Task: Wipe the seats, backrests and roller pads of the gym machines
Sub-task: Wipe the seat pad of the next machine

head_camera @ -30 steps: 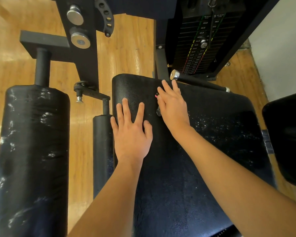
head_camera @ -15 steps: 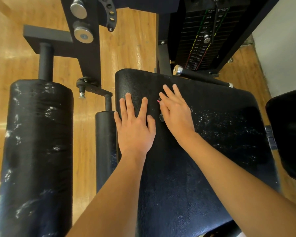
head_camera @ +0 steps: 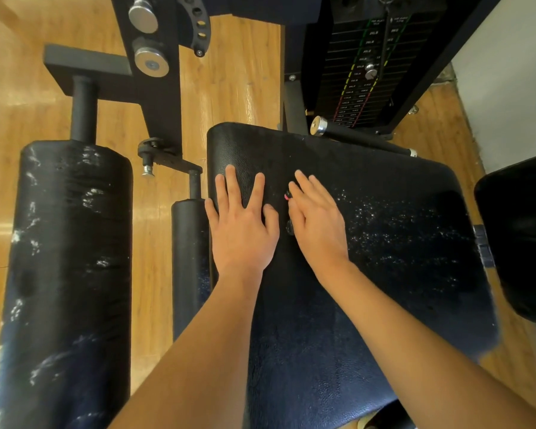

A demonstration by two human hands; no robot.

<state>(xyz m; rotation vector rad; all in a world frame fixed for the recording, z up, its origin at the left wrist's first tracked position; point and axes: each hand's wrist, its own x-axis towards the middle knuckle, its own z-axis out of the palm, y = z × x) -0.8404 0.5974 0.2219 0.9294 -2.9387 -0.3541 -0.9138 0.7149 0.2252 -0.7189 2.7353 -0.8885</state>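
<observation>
The black padded seat [head_camera: 384,305] fills the middle, with white speckles on its right half. My left hand [head_camera: 242,230] lies flat on the seat's left part, fingers spread and straight. Beside it my right hand [head_camera: 319,224] presses flat on the seat. A small dark thing with a pink tip [head_camera: 287,196] peeks out under its thumb side; I cannot tell what it is. A large black roller pad [head_camera: 65,274] with white scuffs stands at the left. A thinner roller pad [head_camera: 189,258] sits just left of the seat.
The weight stack [head_camera: 369,66] rises beyond the seat, with a chrome-capped handle bar [head_camera: 319,126] at the seat's far edge. A black frame arm with an adjustment pin [head_camera: 147,171] stands far left. Another black pad [head_camera: 520,243] is at the right, over wooden floor [head_camera: 229,88].
Both hands have slid a little toward me along the seat, staying flat. The view has shifted slightly forward.
</observation>
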